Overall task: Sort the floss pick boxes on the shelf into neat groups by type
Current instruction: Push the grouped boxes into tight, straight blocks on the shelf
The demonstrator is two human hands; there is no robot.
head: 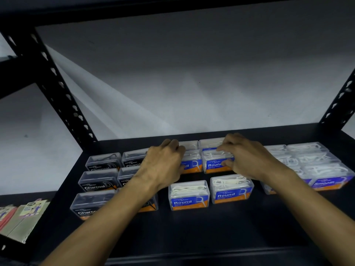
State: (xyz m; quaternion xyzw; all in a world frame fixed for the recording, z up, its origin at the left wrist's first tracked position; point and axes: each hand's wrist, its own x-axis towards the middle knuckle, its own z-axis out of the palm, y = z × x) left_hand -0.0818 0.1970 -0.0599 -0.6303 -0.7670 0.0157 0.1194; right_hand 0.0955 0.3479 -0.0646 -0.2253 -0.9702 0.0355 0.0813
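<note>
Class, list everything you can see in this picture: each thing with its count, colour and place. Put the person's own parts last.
Charcoal boxes: at least six visible, clear with black labels, left group on the shelf, some partly hidden by the left arm.
Round boxes: six visible, clear with blue and orange labels, middle group, two in front and four behind.
Smooth boxes: several, count unclear, clear with blue and orange labels, right group.
Shelf: one, black, under all the boxes.
Shelf posts: two visible, black, perforated, left and right.
Hanging packets: a few, pale green and pink, lower left, outside the shelf.
Left hand: one, on a middle-row Round box.
Right hand: one, on the neighbouring middle-row Round box.
</note>
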